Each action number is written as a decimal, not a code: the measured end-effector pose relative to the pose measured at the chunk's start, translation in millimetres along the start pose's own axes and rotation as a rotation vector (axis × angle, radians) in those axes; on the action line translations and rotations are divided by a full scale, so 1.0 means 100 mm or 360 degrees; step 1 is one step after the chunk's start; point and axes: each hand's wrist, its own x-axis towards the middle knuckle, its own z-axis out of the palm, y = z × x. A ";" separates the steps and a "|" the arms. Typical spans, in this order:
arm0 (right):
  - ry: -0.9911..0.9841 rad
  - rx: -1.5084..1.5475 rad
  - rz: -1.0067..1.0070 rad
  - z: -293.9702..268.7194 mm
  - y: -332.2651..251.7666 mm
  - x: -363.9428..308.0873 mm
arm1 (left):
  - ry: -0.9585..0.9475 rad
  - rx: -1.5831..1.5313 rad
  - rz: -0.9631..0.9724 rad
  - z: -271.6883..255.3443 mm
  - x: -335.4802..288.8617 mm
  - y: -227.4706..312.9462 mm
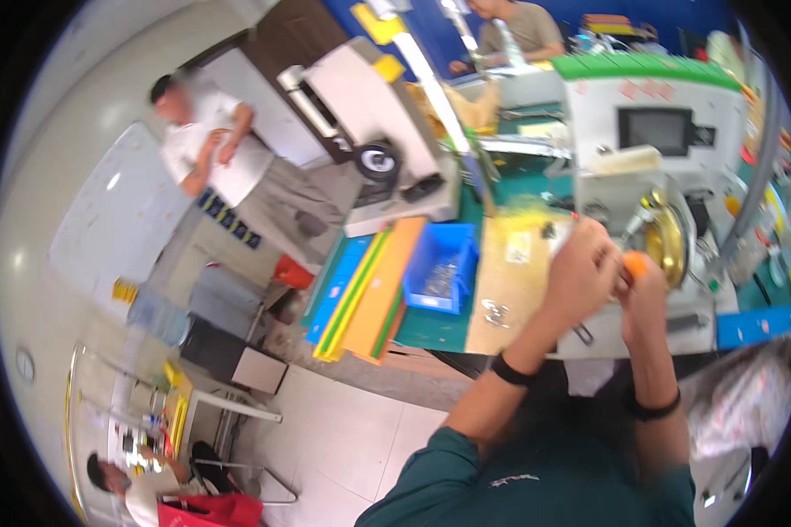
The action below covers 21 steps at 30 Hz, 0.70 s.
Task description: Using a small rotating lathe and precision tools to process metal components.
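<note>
Both my hands meet in front of a white machine with a green top (650,72). My left hand (584,270) is closed, its fingertips pinched together. What they hold, if anything, is too small to make out. Close beside it, my right hand (645,294) is closed with a small rounded orange piece (635,263) at its thumb and fingers. Whether that piece is a held thing or a finger cover is blurred. Just beyond the right hand is the machine's round brass-coloured wheel (672,241). Left of my left hand, a brown board (510,294) carries small metal parts (495,313) and a tangle of fine yellow strands (529,221).
A blue bin (439,268) of small metal parts stands left of the board, beside long orange and yellow boxes (385,290). Farther left is a beige machine (373,114). One person (228,149) stands at left; others sit at the back and lower left. A blue strip (756,327) lies right.
</note>
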 end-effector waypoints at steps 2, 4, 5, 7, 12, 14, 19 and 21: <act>-0.0088 0.0285 0.0033 0.01 -0.12 -0.24 | 0.0020 0.0147 0.0120 -0.05 -0.14 0.27; -0.0099 0.0290 0.0042 0.16 -0.25 -0.42 | 0.0020 0.0208 0.0114 -0.14 -0.21 0.47; -0.0073 0.0274 0.0051 0.20 -0.30 -0.50 | 0.0007 0.0232 0.0095 -0.17 -0.25 0.53; -0.0138 0.0268 0.0075 0.18 -0.37 -0.58 | 0.0016 0.0252 0.0163 -0.18 -0.26 0.55; -0.0287 -0.0094 0.0138 -0.07 -0.64 -0.73 | 0.0019 0.0283 0.0252 -0.15 -0.25 0.46; -0.0209 -0.0400 -0.0153 -0.26 -0.81 -0.74 | -0.0015 0.0236 0.0198 -0.15 -0.23 0.46; 0.0521 -0.1058 -0.1078 -1.20 -1.39 -0.52 | -0.0067 -0.0073 0.0023 -0.04 -0.21 0.36; 0.0724 -0.1150 -0.1154 -1.65 -1.60 -0.40 | -0.0058 -0.0202 -0.0070 0.04 -0.20 0.36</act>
